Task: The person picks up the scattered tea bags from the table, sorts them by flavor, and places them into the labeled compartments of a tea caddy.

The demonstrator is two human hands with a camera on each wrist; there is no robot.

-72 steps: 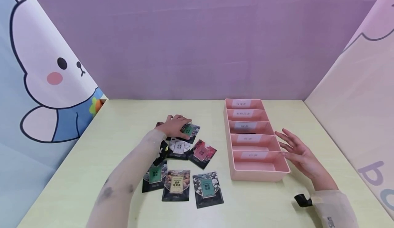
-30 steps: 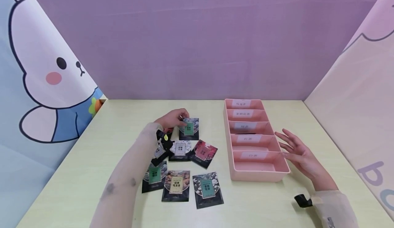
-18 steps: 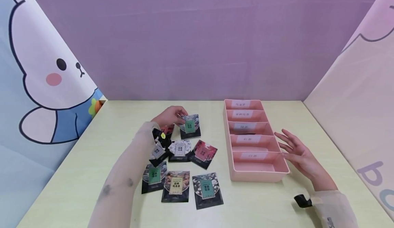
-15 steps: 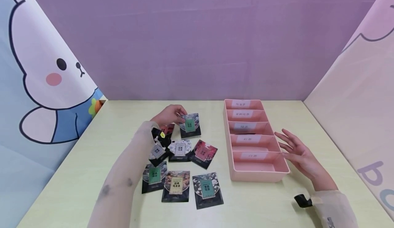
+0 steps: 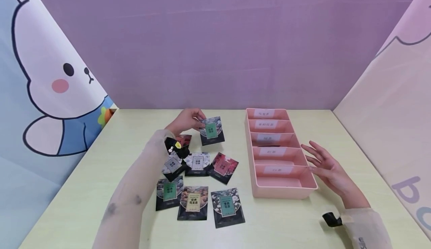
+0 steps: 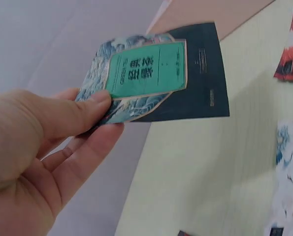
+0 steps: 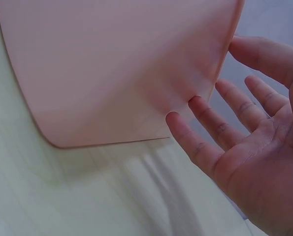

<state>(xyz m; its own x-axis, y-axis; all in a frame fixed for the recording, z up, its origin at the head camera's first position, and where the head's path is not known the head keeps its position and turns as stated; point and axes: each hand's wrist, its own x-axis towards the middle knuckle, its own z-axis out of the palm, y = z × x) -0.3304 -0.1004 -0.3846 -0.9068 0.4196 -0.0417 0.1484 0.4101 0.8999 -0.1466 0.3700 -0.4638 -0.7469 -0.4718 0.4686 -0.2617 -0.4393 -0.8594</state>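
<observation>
My left hand (image 5: 188, 121) pinches a corner of a dark tea sachet with a green label (image 5: 211, 130), thumb on its printed front. In the left wrist view the green tea sachet (image 6: 146, 69) is tilted and raised above the table. My right hand (image 5: 331, 172) has its fingers spread at the right side of a pink divided box (image 5: 284, 193). The right wrist view has those fingertips (image 7: 173, 118) right at the box's smooth wall (image 7: 112, 73). Each box compartment carries a white label, and a dark edge shows in the middle one.
Several more sachets lie on the table: a white one (image 5: 197, 163), red ones (image 5: 223, 167) (image 5: 184, 140), a grey-labelled one (image 5: 173, 165), a green one (image 5: 169, 192), a yellow-labelled one (image 5: 193, 203) and a teal-labelled one (image 5: 228, 207). A purple backdrop (image 5: 215, 47) stands behind.
My left hand has taken hold of the green tea sachet and lifted it from the group, moving it up and slightly right. The right hand and the box have stayed in place.
</observation>
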